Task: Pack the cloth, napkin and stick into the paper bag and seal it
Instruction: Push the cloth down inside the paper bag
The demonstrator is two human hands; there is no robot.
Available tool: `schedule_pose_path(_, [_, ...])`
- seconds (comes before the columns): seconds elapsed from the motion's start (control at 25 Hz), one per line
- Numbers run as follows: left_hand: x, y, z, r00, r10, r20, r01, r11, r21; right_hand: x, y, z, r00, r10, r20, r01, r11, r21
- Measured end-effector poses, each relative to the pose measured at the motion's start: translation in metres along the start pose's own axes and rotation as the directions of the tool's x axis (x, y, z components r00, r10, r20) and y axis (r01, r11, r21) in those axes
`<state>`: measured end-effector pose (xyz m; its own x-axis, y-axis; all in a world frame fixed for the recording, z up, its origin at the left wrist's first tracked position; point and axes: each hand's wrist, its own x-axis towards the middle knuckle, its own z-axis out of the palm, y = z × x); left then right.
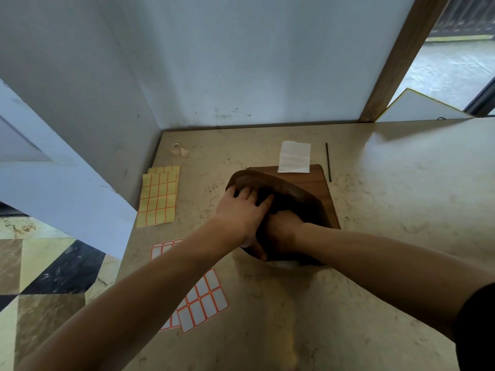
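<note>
On the table [375,210], brown paper bag [292,194] gapes open, dark inside.

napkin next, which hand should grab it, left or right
Probably the right hand. The napkin lies at the far right of the paper bag, on that hand's side. The left hand grips the bag's left rim, so it can hold the mouth open.

We cannot see the fingertips of the left hand [245,207], sunk in the dark mouth of the brown paper bag [289,191]. The right hand [281,231] is partly covered by the left wrist; its grip stays unclear.
</note>
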<state>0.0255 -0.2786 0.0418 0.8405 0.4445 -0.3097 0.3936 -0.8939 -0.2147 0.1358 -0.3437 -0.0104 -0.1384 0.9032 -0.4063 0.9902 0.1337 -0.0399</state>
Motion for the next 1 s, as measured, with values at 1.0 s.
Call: schedule_pose_path(1.0, [0.001,-0.009,0.003,0.992,0.095,-0.085,-0.098,0.995,-0.033,-0.096,0.051,-0.032,0.981,0.09,-0.169,-0.101,0.993,-0.056])
